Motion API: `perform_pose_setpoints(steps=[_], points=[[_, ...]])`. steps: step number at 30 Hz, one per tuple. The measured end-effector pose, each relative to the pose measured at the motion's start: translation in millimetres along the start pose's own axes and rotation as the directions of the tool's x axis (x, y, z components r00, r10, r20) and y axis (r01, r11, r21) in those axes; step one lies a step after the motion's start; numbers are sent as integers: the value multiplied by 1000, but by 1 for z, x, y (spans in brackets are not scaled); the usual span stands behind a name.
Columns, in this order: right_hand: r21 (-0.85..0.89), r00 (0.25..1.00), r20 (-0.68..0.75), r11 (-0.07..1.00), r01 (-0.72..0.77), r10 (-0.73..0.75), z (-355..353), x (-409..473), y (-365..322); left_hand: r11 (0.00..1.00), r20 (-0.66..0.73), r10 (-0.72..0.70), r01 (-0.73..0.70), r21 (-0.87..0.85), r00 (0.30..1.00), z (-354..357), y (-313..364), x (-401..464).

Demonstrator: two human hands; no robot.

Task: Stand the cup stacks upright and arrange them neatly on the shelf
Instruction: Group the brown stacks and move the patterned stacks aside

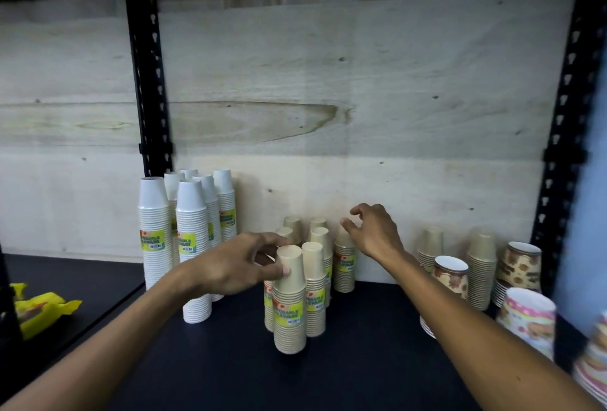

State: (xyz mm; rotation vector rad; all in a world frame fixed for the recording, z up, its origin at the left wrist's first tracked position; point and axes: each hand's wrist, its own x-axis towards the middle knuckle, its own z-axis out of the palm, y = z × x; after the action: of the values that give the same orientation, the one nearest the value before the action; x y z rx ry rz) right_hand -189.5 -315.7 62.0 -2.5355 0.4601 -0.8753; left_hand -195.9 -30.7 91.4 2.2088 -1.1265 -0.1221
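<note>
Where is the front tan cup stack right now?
In the head view, the front tan stack stands upright near the shelf's centre, gripped at its top by the left hand, with another tan stack touching its right side.

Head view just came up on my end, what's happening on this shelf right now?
A person is tidying stacks of disposable cups on a dark shelf. The left hand grips the top of the front beige cup stack, which stands upright in a beige cluster. The right hand reaches over another beige stack behind, fingers curled, holding nothing. White cup stacks stand at left, patterned cups at right.
</note>
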Motion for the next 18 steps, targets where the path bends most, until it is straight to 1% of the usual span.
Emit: perform_pose_setpoints(steps=[2, 4, 6, 9, 11, 13, 14, 18], points=[[74, 998, 15, 996, 58, -59, -14, -16, -4, 1000, -2, -2, 2, 5, 1000, 0, 6, 0], [146, 984, 114, 982, 119, -136, -26, -34, -6, 1000, -8, -11, 11, 14, 1000, -1, 14, 0], [210, 953, 233, 967, 145, -193, -39, -53, -7, 1000, -16, -13, 13, -12, 1000, -1, 20, 1], [362, 890, 376, 925, 115, -258, -51, -74, -8, 1000, -36, -21, 20, -18, 999, -1, 27, 5], [405, 845, 457, 911, 78, -276, -58, -87, -7, 999, -48, -21, 18, -47, 999, 2, 32, 8], [414, 827, 488, 908, 63, -280, -61, -98, -5, 994, -51, -6, 0, -110, 999, 9, 39, 11], [420, 828, 485, 906, 61, -281, -60, -103, -4, 989, -48, 0, -7, -147, 999, 13, 42, 13], [478, 865, 427, 878, 31, -263, -50, -116, 2, 964, -43, 8, -19, -264, 999, 30, 57, 20]])
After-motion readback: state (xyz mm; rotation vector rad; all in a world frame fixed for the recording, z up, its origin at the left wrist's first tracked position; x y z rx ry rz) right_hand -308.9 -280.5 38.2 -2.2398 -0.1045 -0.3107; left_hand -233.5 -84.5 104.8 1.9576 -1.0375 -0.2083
